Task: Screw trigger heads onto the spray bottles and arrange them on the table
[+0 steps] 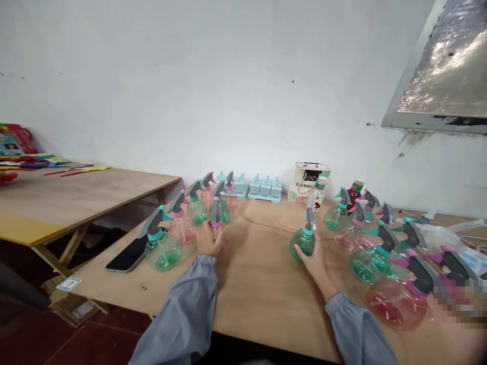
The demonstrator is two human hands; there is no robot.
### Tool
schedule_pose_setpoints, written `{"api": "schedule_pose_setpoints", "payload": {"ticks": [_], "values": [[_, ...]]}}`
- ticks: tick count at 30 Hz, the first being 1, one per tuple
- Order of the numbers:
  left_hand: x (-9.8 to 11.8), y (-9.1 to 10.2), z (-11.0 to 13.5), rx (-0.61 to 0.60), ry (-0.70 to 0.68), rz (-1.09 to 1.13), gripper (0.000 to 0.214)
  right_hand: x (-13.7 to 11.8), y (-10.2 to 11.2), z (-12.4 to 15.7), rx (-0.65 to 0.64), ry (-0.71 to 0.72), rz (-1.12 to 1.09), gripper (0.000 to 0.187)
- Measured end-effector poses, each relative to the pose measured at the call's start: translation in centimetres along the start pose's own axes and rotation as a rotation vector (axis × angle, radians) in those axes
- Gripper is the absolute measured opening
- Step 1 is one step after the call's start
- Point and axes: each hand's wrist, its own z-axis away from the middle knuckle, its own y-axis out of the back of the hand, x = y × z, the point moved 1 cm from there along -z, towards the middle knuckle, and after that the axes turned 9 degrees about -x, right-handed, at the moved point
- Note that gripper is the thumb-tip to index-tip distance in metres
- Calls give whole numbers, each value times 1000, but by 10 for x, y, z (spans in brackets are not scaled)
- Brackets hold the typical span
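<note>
My left hand is closed round a pink spray bottle, whose grey trigger head rises above my fingers; most of its body is hidden. Around it on the left stand several green and pink spray bottles, among them a large green spray bottle at the front. With thumb and fingers, my right hand grips a green spray bottle from its right side, the bottle upright at the table. More spray bottles stand at the right, including a pink spray bottle near the front.
A black phone lies at the table's left. Pale blue popsicle molds, a printed paper bag and a white-capped bottle stand by the wall. Another wooden table is at left. A clear plastic bag lies far right.
</note>
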Motion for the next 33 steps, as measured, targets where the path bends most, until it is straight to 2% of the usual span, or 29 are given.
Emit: {"api": "schedule_pose_setpoints", "payload": {"ticks": [6, 12, 14, 17, 18, 20, 21, 23, 24, 26, 28, 30, 32, 33], "values": [[-13, 1, -13, 119, 15, -29, 39, 1, -1, -1, -32, -77, -37, 92], [-12, 4, -14, 65, 42, 15, 47, 4, 0, -1, -46, -112, -72, 92], [-10, 6, -11, 148, 41, 34, 47, 4, 0, 0, -54, -116, -77, 91], [-4, 7, 1, 374, -30, 51, 43, 1, 1, 2, -87, -125, -78, 88], [0, 6, 7, 419, -71, 59, 42, -2, 2, 4, -109, -124, -77, 86], [16, 1, 20, 434, -157, 82, 42, -10, 1, 10, -171, -103, -74, 79], [28, -4, 27, 395, -205, 99, 42, -16, 1, 14, -208, -81, -70, 76], [59, -15, 40, 225, -297, 150, 44, -28, -2, 24, -285, -21, -60, 73], [77, -22, 46, 50, -342, 227, 47, -35, -5, 29, -324, 12, -56, 72], [113, -34, 56, -258, -322, 385, 72, -49, -10, 40, -401, 72, -54, 72], [141, -43, 63, -428, -228, 527, 93, -62, -15, 48, -479, 120, -56, 72], [158, -47, 68, -509, -142, 621, 94, -74, -14, 56, -556, 167, -34, 74], [166, -46, 72, -539, -90, 660, 76, -82, 0, 65, -570, 216, 29, 76], [166, -45, 73, -544, -73, 667, 66, -84, 13, 69, -534, 249, 69, 75]]}}
